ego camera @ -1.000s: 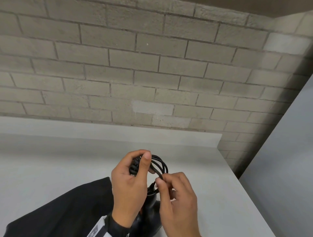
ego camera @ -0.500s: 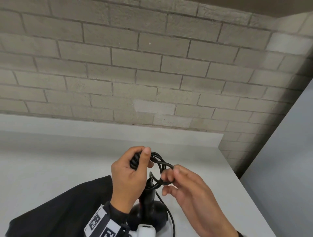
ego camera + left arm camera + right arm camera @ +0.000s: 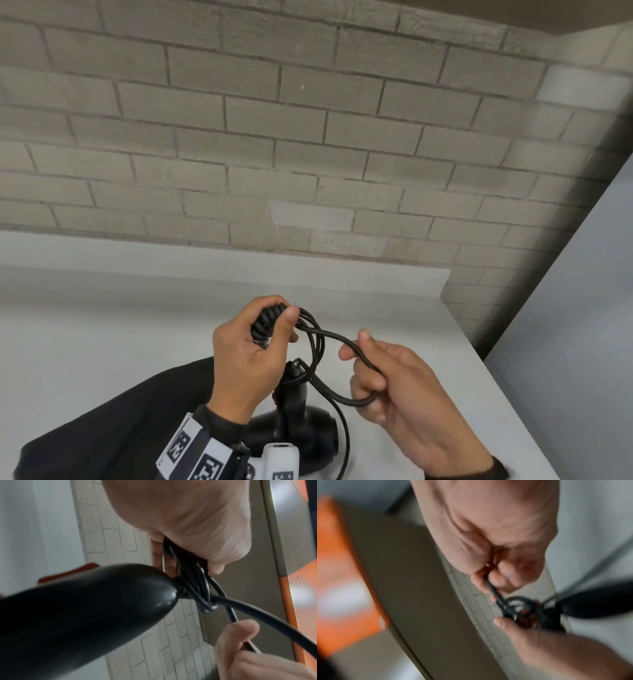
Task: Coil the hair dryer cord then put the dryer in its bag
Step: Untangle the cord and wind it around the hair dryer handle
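The black hair dryer [image 3: 298, 428] stands on the white table, handle up, its handle end [image 3: 96, 601] close below my left wrist. My left hand [image 3: 253, 349] grips several coiled loops of the black cord [image 3: 308, 329] above the handle, thumb pressed over the bundle [image 3: 190, 569]. My right hand [image 3: 383, 383] holds a free length of cord [image 3: 494, 593] pulled out to the right, fingers curled round it. The cord's tail [image 3: 344, 435] hangs down past the dryer. A black fabric bag [image 3: 120, 421] lies flat on the table at the lower left.
The white table [image 3: 102, 325] runs back to a grey brick wall [image 3: 308, 154]. Its right edge drops off beside a grey panel [image 3: 582, 308]. Orange surfaces [image 3: 308, 588] show blurred in both wrist views.
My right hand has moved right and away from the coil, drawing out a longer loop of cord. The left hand has kept its grip on the bundle.
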Available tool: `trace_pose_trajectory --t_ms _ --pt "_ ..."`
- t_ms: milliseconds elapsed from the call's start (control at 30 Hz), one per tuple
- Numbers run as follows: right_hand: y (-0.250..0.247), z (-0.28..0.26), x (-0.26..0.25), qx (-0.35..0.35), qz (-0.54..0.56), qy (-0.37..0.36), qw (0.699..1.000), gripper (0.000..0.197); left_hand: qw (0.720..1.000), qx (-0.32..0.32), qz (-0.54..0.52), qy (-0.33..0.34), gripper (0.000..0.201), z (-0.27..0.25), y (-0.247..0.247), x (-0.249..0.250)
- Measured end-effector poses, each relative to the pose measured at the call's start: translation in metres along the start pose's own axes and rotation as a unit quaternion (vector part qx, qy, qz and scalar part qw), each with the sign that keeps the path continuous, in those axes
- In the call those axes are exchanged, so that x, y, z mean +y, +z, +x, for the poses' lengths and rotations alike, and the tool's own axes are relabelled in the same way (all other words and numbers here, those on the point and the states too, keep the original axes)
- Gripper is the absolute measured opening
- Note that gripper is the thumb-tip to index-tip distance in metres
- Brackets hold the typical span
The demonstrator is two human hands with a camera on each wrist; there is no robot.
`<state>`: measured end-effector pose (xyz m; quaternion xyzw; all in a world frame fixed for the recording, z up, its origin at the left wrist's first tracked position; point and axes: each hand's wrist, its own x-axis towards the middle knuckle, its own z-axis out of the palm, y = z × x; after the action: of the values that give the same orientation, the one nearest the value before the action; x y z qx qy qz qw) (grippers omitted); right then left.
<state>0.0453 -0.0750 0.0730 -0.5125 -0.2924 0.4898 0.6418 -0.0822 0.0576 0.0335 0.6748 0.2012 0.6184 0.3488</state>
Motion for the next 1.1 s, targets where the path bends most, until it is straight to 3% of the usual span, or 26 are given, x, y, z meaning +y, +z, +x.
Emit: trace_pose_trajectory --t_ms 33,100,233,300,367,467,600,667,700,800,867,933,1000,1100 --pt "-0.002 0.0 -0.001 -0.015 0.066 0.033 0.997 0.037 1.0 0.005 0.003 0.0 0.038 0.001 -0.001 0.0" --pt "-0.004 0.0 0.005 -0.062 0.128 0.013 0.99 0.045 1.0 0.019 0.004 -0.01 0.038 0.003 -0.002 -0.001" --pt "-0.007 0.004 0.038 -0.133 0.003 -0.193 0.972 0.036 0.999 0.038 0.001 -0.037 0.037 0.004 -0.003 -0.003" --pt "-0.004 0.006 0.052 -0.145 -0.068 -0.252 0.955 0.031 0.999 0.032 0.001 -0.039 0.034 0.003 -0.002 -0.001" --pt "0.003 0.004 0.06 -0.128 -0.146 -0.279 0.941 0.039 0.999 0.022 0.003 -0.03 0.03 0.002 0.001 0.002" --pt "0.012 0.006 0.069 -0.043 -0.254 -0.335 0.907 0.045 1.0 0.014 0.009 -0.02 0.027 0.001 0.003 0.003" --pt "0.011 0.018 0.077 0.053 -0.307 -0.46 0.831 0.019 1.0 0.007 0.001 -0.024 0.034 0.001 0.004 0.004" --pt "0.009 0.016 0.073 0.062 -0.293 -0.455 0.839 0.016 1.0 0.009 -0.001 -0.026 0.033 0.0 0.004 0.004" --pt "0.009 0.012 0.069 0.059 -0.263 -0.432 0.861 0.016 1.0 0.009 -0.002 -0.026 0.034 0.0 0.004 0.003" --pt "0.01 0.003 0.054 0.057 -0.122 -0.346 0.929 0.026 0.999 0.011 -0.005 -0.034 0.033 -0.002 0.005 0.002" --pt "-0.002 0.004 0.05 0.023 0.044 -0.287 0.957 0.031 0.999 0.021 0.001 -0.046 0.028 0.0 0.004 0.0" --pt "-0.012 0.0 0.041 -0.138 0.273 -0.226 0.925 0.034 0.997 0.034 0.003 -0.063 0.024 0.003 0.001 -0.003" --pt "-0.035 -0.01 0.034 -0.032 0.297 -0.188 0.936 0.049 0.996 0.045 -0.001 -0.076 0.022 0.006 -0.003 -0.005" --pt "-0.047 -0.011 0.035 -0.076 0.314 -0.133 0.937 0.053 0.995 0.048 -0.005 -0.089 0.024 0.007 -0.004 -0.004"
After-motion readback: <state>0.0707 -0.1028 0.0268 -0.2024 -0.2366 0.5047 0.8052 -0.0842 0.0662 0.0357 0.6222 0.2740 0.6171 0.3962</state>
